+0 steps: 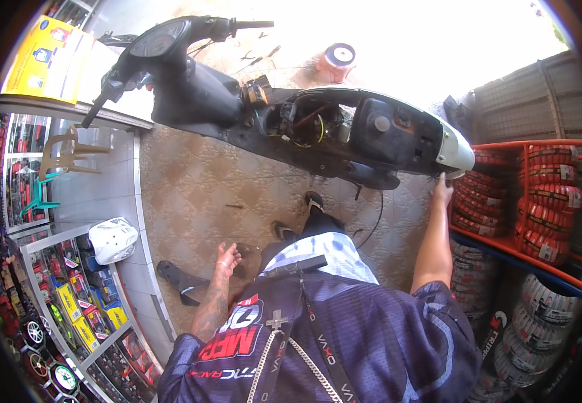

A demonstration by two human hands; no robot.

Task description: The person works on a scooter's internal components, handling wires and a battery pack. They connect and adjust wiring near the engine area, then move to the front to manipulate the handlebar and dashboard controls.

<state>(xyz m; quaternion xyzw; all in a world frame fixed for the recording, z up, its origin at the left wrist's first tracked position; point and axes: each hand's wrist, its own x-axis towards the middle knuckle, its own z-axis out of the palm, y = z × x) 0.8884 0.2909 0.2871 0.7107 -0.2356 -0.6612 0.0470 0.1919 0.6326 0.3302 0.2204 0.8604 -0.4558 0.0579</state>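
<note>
A motor scooter (203, 101) with its seat off stands across the far side, handlebar to the left and white tail panel (457, 152) to the right. Wires and a yellow cable show in its bare middle, beside a dark tank with a round cap (381, 123). At arm's length, my right hand (442, 188) grips the lower edge of the tail; some of its fingers are hidden there. My left hand (228, 258) hangs low over the tiled floor, away from the scooter. Its fingers are loosely bent and apart, with nothing visible in them.
Red racks with stacked tyres (547, 201) stand close on the right. A glass display case (82, 295) bears a white helmet (113, 240) at the left. Several tools (257, 59) and a round container (340, 56) lie beyond the scooter. A black shoe (180, 281) rests on the floor.
</note>
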